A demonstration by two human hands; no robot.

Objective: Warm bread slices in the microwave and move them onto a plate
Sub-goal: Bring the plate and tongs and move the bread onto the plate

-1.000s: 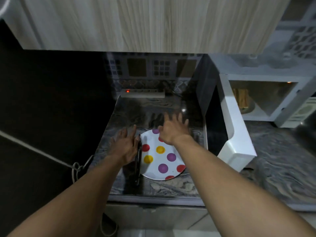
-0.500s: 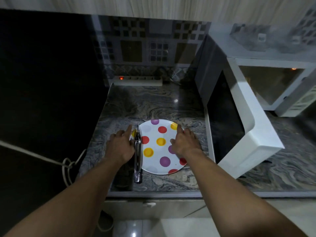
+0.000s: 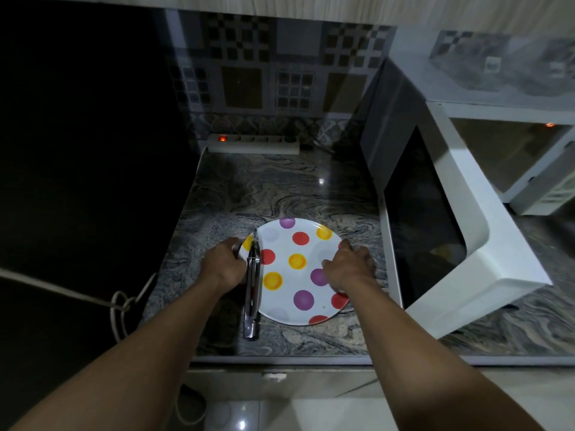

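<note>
The white round plate with coloured dots point(image 3: 306, 227) is held at both sides over the grey marbled stone counter point(image 3: 264, 188). Its left rim is gripped by the left hand point(image 3: 222, 262), whose fingers are curled at the edge. Its right rim is pinched by the right hand point(image 3: 348, 265), with the thumb laid on the upper face and the other fingers wrapped over the edge. Whether the plate is lifted or rests on the counter cannot be told.

A pair of shiny metal tongs point(image 3: 252, 290) lies lengthwise just beside the left hand, its tip on the plate's left part and its handle end on the counter. To the right, the white microwave oven point(image 3: 510, 150) is seen with its white-framed door point(image 3: 466, 219) swung wide open towards the plate. No bread slices can be made out in the dim cavity from this angle, and none lie on the plate. A white power strip point(image 3: 253, 144) with a red light is set against the tiled wall behind.

The step in hand is judged to be the readying of the plate to receive the bread; the transfer is not yet done. For the next move, the plate would probably need to be brought nearer the open oven and kept level, since the tongs perched on it could slide off. One hand would then have to be freed for the tongs.
</note>
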